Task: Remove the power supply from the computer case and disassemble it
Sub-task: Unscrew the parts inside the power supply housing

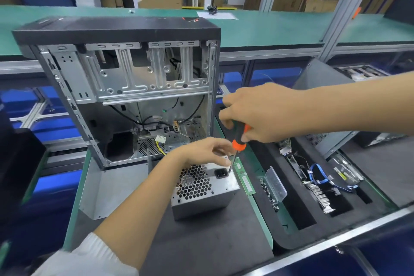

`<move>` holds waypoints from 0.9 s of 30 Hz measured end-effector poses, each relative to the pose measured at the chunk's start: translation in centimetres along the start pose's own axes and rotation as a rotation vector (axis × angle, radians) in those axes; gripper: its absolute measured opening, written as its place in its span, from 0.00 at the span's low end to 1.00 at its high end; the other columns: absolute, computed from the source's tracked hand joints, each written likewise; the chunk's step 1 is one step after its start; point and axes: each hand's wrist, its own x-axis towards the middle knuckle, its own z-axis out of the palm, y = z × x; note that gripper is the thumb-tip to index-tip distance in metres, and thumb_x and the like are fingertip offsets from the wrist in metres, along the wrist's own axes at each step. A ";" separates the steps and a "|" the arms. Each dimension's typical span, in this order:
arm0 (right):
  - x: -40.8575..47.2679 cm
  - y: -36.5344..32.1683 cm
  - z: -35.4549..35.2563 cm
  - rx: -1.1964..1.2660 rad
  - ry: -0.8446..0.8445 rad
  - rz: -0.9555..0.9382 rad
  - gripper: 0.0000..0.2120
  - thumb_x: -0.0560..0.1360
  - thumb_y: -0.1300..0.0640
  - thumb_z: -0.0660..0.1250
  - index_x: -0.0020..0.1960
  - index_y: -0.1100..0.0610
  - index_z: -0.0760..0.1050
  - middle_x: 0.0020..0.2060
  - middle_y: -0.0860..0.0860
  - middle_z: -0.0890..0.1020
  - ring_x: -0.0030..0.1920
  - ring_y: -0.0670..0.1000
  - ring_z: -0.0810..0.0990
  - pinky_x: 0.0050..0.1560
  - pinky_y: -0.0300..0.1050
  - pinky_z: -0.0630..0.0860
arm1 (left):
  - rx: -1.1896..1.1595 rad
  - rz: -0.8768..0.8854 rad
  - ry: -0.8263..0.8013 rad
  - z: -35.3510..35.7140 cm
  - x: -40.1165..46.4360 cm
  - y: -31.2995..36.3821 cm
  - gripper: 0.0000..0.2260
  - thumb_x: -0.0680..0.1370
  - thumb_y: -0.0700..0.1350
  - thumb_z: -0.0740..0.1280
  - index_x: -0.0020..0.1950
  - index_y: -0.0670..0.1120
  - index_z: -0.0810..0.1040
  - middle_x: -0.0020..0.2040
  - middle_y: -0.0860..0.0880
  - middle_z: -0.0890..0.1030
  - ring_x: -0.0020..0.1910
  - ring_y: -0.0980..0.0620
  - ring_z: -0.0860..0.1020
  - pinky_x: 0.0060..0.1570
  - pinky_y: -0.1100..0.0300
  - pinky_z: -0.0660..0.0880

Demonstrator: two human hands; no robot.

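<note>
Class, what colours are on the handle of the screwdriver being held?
Orange and black; the screwdriver handle shows best in the head view, gripped by the right hand.

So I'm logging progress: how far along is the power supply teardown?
Done: the power supply sits out of the computer case, on the mat. In hand: the right hand works a screwdriver at its top face; the left hand steadies it. Left: its cover is unopened.
</note>
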 end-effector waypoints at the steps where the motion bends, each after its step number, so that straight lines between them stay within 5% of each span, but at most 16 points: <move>1: -0.2 0.0 0.3 0.047 0.014 -0.028 0.12 0.74 0.51 0.67 0.56 0.48 0.69 0.46 0.44 0.62 0.53 0.52 0.70 0.28 0.41 0.56 | -0.056 0.095 -0.030 0.0 -0.7 0.4 0.19 0.78 0.41 0.70 0.68 0.48 0.75 0.66 0.54 0.77 0.68 0.57 0.72 0.71 0.57 0.66; 4: -0.7 0.3 0.6 0.166 0.059 -0.053 0.17 0.72 0.54 0.70 0.58 0.48 0.68 0.47 0.44 0.59 0.56 0.51 0.67 0.31 0.42 0.62 | -0.122 0.256 -0.141 0.4 -2.0 1.9 0.15 0.79 0.38 0.68 0.65 0.47 0.78 0.64 0.50 0.80 0.67 0.55 0.74 0.69 0.60 0.67; 6: -0.9 0.8 0.4 0.234 0.011 0.016 0.26 0.69 0.41 0.72 0.60 0.49 0.67 0.48 0.47 0.61 0.53 0.52 0.68 0.41 0.46 0.70 | -0.128 0.259 -0.056 1.0 -2.0 2.7 0.09 0.80 0.38 0.66 0.57 0.47 0.82 0.56 0.45 0.84 0.60 0.53 0.80 0.62 0.62 0.73; 9: -1.1 1.0 -0.4 0.107 -0.031 0.221 0.39 0.64 0.24 0.54 0.55 0.56 0.69 0.39 0.50 0.65 0.35 0.52 0.70 0.35 0.48 0.71 | -0.136 0.255 0.102 1.8 -1.6 2.7 0.08 0.78 0.38 0.68 0.56 0.40 0.82 0.49 0.45 0.86 0.57 0.51 0.82 0.56 0.67 0.73; 12: -1.0 0.5 -0.8 0.001 0.028 0.215 0.30 0.74 0.30 0.45 0.37 0.57 0.62 0.32 0.52 0.64 0.28 0.51 0.64 0.31 0.46 0.65 | -0.186 0.262 0.207 2.3 -1.4 2.4 0.06 0.76 0.37 0.71 0.51 0.39 0.84 0.46 0.44 0.86 0.50 0.51 0.84 0.53 0.66 0.76; 16: -0.9 1.1 -1.3 0.108 -0.093 0.024 0.07 0.81 0.49 0.57 0.51 0.52 0.64 0.48 0.53 0.70 0.38 0.54 0.72 0.32 0.45 0.64 | -0.265 0.298 0.219 2.4 -2.0 2.3 0.07 0.76 0.35 0.70 0.53 0.42 0.84 0.48 0.45 0.86 0.53 0.50 0.83 0.54 0.64 0.76; 18: -1.0 1.6 -1.9 0.209 -0.172 -0.074 0.13 0.77 0.55 0.64 0.60 0.48 0.65 0.51 0.51 0.66 0.40 0.50 0.73 0.33 0.42 0.65 | -0.279 0.317 0.244 2.6 -2.3 2.4 0.07 0.77 0.35 0.69 0.53 0.42 0.84 0.47 0.46 0.86 0.53 0.52 0.83 0.55 0.66 0.75; 20: -0.8 2.0 -2.1 0.274 -0.178 -0.070 0.27 0.72 0.39 0.68 0.66 0.46 0.64 0.51 0.50 0.68 0.43 0.51 0.77 0.40 0.44 0.73 | -0.295 0.322 0.293 2.9 -2.4 2.6 0.06 0.76 0.35 0.70 0.49 0.43 0.85 0.45 0.47 0.86 0.51 0.54 0.83 0.53 0.67 0.75; 22: -0.7 1.9 -2.2 0.255 -0.130 0.074 0.39 0.63 0.24 0.57 0.60 0.52 0.69 0.44 0.53 0.76 0.42 0.56 0.82 0.40 0.49 0.78 | -0.305 0.314 0.351 3.1 -2.4 2.8 0.05 0.74 0.36 0.73 0.45 0.45 0.86 0.43 0.48 0.86 0.48 0.55 0.84 0.51 0.67 0.75; 25: -0.4 1.4 -1.2 0.067 -0.032 0.147 0.31 0.73 0.29 0.46 0.40 0.57 0.68 0.36 0.55 0.74 0.35 0.56 0.79 0.33 0.46 0.72 | -0.296 0.322 0.401 3.5 -1.9 3.0 0.08 0.71 0.37 0.75 0.39 0.51 0.85 0.40 0.51 0.86 0.42 0.55 0.83 0.47 0.66 0.76; 27: -0.3 1.4 -0.7 0.036 -0.020 0.042 0.20 0.81 0.41 0.51 0.45 0.56 0.68 0.37 0.51 0.69 0.34 0.53 0.73 0.36 0.47 0.70 | -0.287 0.327 0.410 3.8 -1.6 3.1 0.11 0.72 0.37 0.75 0.38 0.53 0.82 0.38 0.54 0.84 0.40 0.57 0.81 0.47 0.66 0.76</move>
